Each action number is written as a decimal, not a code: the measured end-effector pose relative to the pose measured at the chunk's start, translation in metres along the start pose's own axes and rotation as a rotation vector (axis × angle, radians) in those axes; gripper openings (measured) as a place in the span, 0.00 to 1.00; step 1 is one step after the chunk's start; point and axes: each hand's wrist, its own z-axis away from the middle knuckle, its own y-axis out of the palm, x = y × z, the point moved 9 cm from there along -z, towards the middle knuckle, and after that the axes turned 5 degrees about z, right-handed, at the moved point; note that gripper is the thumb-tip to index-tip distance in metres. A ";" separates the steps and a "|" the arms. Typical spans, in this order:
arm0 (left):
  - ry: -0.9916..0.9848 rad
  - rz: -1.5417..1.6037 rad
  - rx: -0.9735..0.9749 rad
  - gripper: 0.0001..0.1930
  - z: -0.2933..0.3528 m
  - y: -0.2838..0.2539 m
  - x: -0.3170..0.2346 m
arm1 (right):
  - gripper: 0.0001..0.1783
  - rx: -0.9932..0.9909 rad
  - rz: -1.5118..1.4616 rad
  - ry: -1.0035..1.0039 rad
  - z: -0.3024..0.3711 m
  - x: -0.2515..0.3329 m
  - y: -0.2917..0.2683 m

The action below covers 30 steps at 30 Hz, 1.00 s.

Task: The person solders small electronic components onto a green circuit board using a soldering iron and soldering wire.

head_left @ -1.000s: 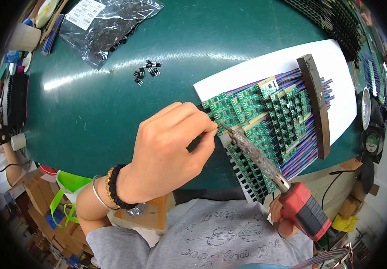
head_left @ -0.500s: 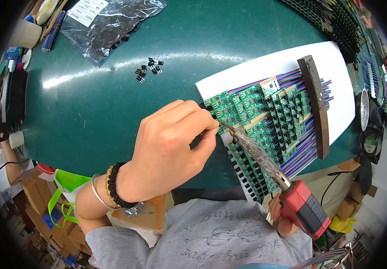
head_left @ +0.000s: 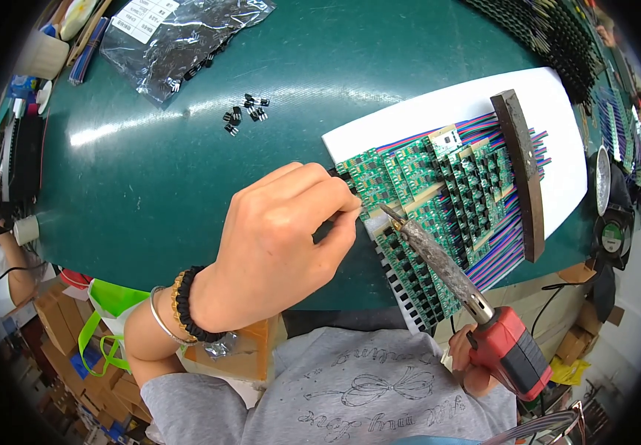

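1. Since half a second ago almost nothing has shifted: the left hand (head_left: pixel 280 245) stays at the left edge of the green circuit boards (head_left: pixel 439 200), and the soldering iron (head_left: pixel 454 278) keeps its tip at the same spot.
2. The left hand's fingers are curled with the fingertips (head_left: pixel 346 208) pinched together at the boards' edge; what they pinch is too small to tell.
3. The right hand (head_left: pixel 469 363), at 5 o'clock, is mostly hidden behind the iron's red handle, fingers wrapped around it.
4. The iron's crusted barrel slants up toward 11 o'clock, its tip touching the boards just beside the left fingertips.
5. The boards lie in overlapping rows on a white sheet (head_left: pixel 558 119) at 2 o'clock, striped ribbon wires trailing from them, with a dark wooden bar (head_left: pixel 524 170) laid across.
6. At 11 o'clock a clear plastic bag (head_left: pixel 187 37) holds small black parts; a few loose black components (head_left: pixel 245 113) lie on the green table (head_left: pixel 150 185) just below it.
7. A white cup (head_left: pixel 38 52) stands at 10 o'clock; whatever is in it cannot be seen.
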 end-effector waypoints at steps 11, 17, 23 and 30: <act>0.049 0.001 -0.052 0.07 0.004 -0.002 -0.003 | 0.13 0.326 -0.086 -0.155 -0.016 -0.006 0.010; 0.059 -0.170 -0.155 0.09 0.023 -0.036 -0.015 | 0.26 0.058 -0.150 -0.079 0.000 -0.017 -0.007; -0.114 -0.391 -0.299 0.09 0.028 -0.076 0.032 | 0.53 -0.086 -0.236 0.164 -0.005 -0.034 -0.016; 0.117 -0.643 -0.203 0.10 0.006 -0.062 0.027 | 0.54 -0.104 -0.216 0.146 0.000 -0.033 -0.021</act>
